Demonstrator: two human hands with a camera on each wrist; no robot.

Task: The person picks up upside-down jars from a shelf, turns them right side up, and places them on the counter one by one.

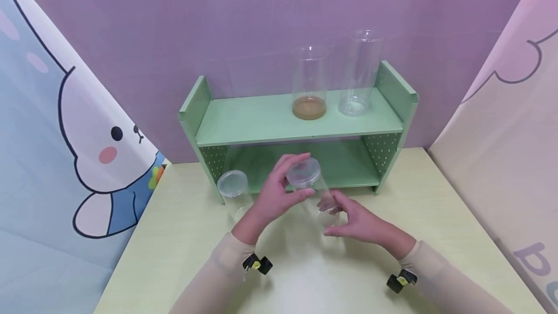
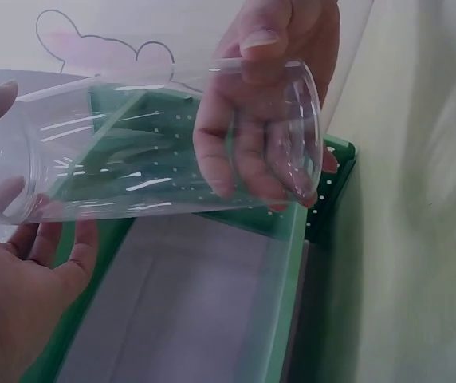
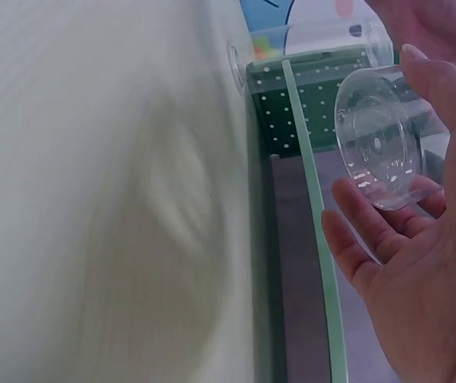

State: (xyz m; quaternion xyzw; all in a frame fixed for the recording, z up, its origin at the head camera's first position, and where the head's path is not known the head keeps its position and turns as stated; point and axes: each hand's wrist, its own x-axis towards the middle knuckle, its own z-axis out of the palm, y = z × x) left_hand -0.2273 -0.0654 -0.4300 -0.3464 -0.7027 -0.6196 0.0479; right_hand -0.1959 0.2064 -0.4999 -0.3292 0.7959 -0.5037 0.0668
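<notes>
I hold a clear plastic jar (image 1: 315,196) tilted above the pale table (image 1: 174,251), in front of the green shelf (image 1: 261,122). My left hand (image 1: 273,196) grips its upper end, thumb and fingers curled round the translucent lid (image 1: 303,172). At the lower end, my right hand (image 1: 355,222) holds the base. In the left wrist view the jar (image 2: 132,152) lies sideways, my left hand (image 2: 21,303) cups its mouth end, and the right hand (image 2: 272,48) has its thumb on the base rim. The right wrist view shows the round base (image 3: 375,148) against my right hand (image 3: 419,271).
On the shelf's top board stand a clear jar with a brown bottom (image 1: 309,88) and a taller clear jar (image 1: 361,74). A small lidded clear jar (image 1: 234,189) sits on the table by the shelf's left leg. Printed curtains hang on both sides.
</notes>
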